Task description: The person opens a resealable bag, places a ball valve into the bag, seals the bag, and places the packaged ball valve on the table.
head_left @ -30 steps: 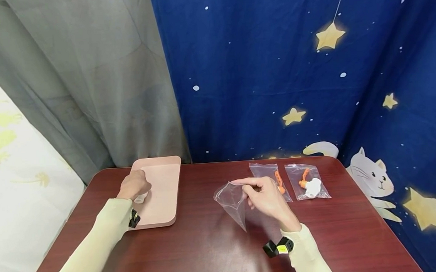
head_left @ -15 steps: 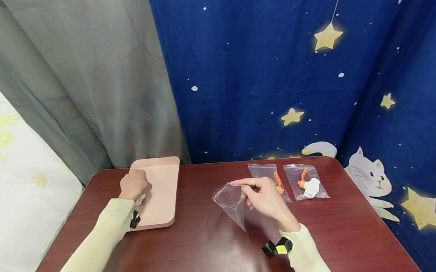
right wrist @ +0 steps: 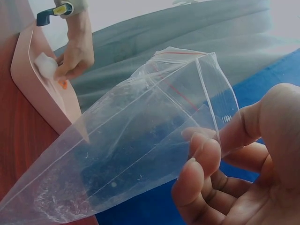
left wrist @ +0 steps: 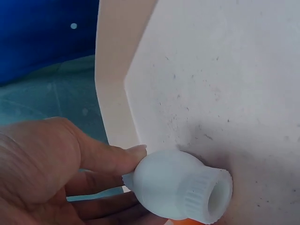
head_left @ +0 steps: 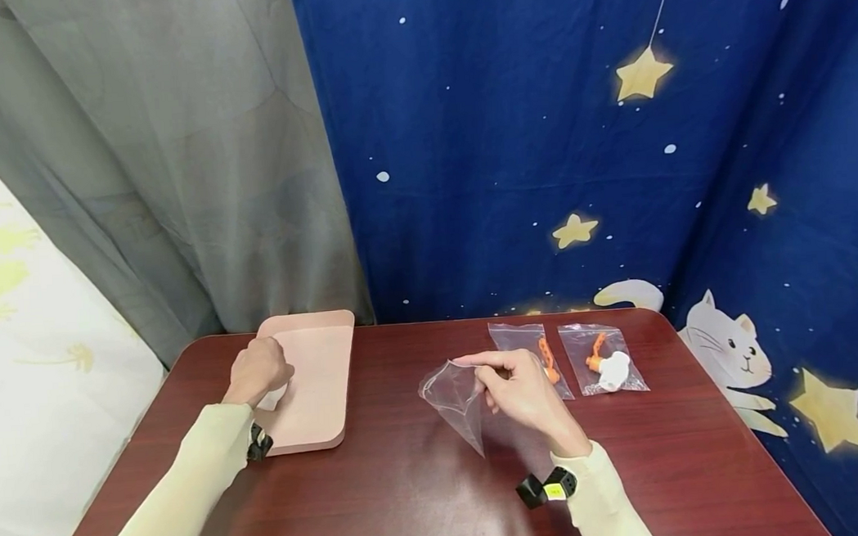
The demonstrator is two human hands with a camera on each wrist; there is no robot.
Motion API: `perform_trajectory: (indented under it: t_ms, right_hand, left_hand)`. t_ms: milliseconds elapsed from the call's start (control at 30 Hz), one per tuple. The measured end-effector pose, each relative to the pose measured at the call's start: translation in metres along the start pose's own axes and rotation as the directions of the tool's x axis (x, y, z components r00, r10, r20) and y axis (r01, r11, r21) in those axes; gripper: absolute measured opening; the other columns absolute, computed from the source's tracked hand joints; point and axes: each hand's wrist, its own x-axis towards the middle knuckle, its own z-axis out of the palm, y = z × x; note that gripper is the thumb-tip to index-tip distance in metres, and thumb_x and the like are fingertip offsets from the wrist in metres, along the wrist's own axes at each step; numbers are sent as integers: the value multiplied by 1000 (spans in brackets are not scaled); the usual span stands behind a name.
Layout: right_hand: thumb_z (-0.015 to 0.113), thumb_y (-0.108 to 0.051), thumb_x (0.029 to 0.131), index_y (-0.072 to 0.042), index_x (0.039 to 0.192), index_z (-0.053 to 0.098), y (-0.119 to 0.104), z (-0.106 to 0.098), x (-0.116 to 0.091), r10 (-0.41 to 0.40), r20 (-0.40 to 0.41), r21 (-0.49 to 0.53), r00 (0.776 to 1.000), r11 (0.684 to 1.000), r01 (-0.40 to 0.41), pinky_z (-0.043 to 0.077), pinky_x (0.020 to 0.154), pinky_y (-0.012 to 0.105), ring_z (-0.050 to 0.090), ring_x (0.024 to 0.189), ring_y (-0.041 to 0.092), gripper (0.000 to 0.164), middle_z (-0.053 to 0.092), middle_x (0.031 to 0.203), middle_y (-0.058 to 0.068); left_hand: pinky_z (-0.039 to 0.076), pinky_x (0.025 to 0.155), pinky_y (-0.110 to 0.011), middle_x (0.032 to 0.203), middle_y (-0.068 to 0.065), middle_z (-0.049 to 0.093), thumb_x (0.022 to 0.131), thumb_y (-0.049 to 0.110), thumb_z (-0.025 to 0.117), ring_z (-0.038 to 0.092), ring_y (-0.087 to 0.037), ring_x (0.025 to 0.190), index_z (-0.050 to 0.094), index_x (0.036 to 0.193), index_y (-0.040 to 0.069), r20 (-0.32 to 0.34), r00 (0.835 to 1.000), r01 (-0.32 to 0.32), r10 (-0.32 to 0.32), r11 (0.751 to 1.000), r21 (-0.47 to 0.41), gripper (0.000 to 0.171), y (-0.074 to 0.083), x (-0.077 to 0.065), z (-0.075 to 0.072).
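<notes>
Over the left side of a pink tray, my left hand grips a white plastic valve between thumb and fingers. The valve has a rounded body and a ribbed, hollow end. A bit of orange shows under it in the left wrist view; the rest of that part is hidden. My right hand pinches the rim of a clear zip bag between thumb and fingers. The bag hangs above the table with its mouth spread apart, and nothing shows inside it.
Two zip bags lie at the back right of the dark red table. The right bag holds a white valve with an orange handle; the left bag, partly behind my right hand, shows an orange handle. Curtains hang behind the table.
My left hand has shifted slightly left and toward me with the valve, still over the tray. The right hand and its bag stay in place.
</notes>
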Motion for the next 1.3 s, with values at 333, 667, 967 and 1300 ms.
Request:
perform_trajectory:
  t_ms: [333, 667, 967, 1300]
  right_hand:
    - [58, -6, 100, -25, 112, 79, 0, 0, 0, 4, -8, -16, 1000, 1000, -4, 37, 44, 23, 59, 53, 19, 31, 62, 64, 7]
    - [58, -5, 101, -22, 113, 79, 2, 0, 2, 14, -3, -12, 1000, 1000, -14, 35, 43, 23, 59, 53, 20, 30, 64, 67, 13]
    - [58, -6, 101, -24, 114, 79, 2, 1, 3, 3, 0, 3, 1000, 1000, -3, 39, 43, 24, 60, 52, 20, 30, 66, 69, 13]
    - [58, -7, 101, -23, 114, 79, 3, 3, 4, 7, 3, -2, 1000, 1000, -7, 48, 48, 26, 59, 51, 16, 29, 66, 69, 11]
  left_hand:
    - [28, 45, -28, 53, 3, 31, 88, 7, 48, 31, -13, 49, 45, 56, 15, -84, 996, -34, 24, 992, -124, 33, -4, -16, 0]
    - [40, 56, -29, 77, -11, 66, 85, 13, 67, 55, -21, 66, 70, 80, 4, -179, 984, -60, 16, 968, -243, 11, 2, -27, -1]
    - [47, 60, -25, 85, -14, 72, 89, 8, 70, 65, -22, 73, 74, 91, 1, -336, 936, -223, 103, 914, -339, 9, 25, -38, -2]
    - [50, 68, -7, 96, -13, 76, 87, 4, 76, 75, -27, 85, 76, 95, 2, -510, 848, -385, 141, 825, -413, 8, 56, -53, 1]
